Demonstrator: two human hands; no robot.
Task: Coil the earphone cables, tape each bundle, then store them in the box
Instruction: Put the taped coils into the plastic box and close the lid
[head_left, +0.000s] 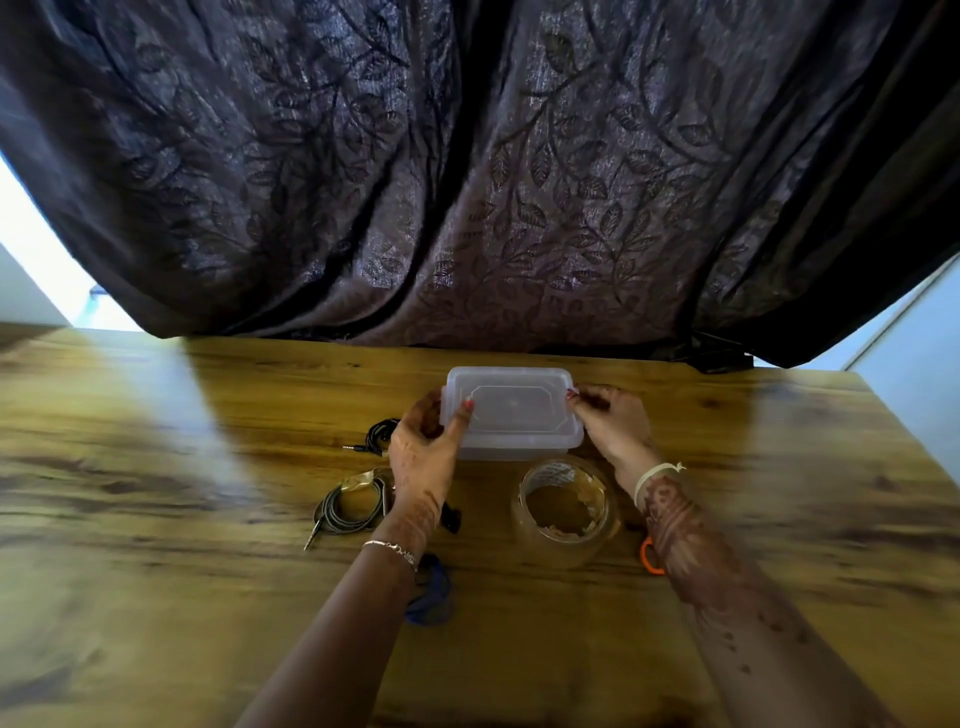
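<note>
1. A clear plastic box sits on the wooden table, right in front of the person. Its lid is on.
2. The box is longer from left to right. One hand is at each short end.
3. The left hand holds the left end of the box. Its thumb lies on top of the lid and its fingers curl round the side.
4. The right hand pinches the right edge of the lid with curled fingers.
5. Two wound-up cables lie on the table, both to the left of the box. The black cable bundle is just beside the left hand. The grey cable bundle is nearer the person and has a shiny bit of tape on it.
6. The tape roll stands just in front of the box, between the two arms.
7. A blue thing peeks out from under the left arm. It is too blurry to say what it is.
8. I think the lid has to come off first, because nothing can go in while it is on.
9. The bundles are all on the left side. So the left hand is the nearer one to pick them up, and the right hand could keep the lid.
</note>
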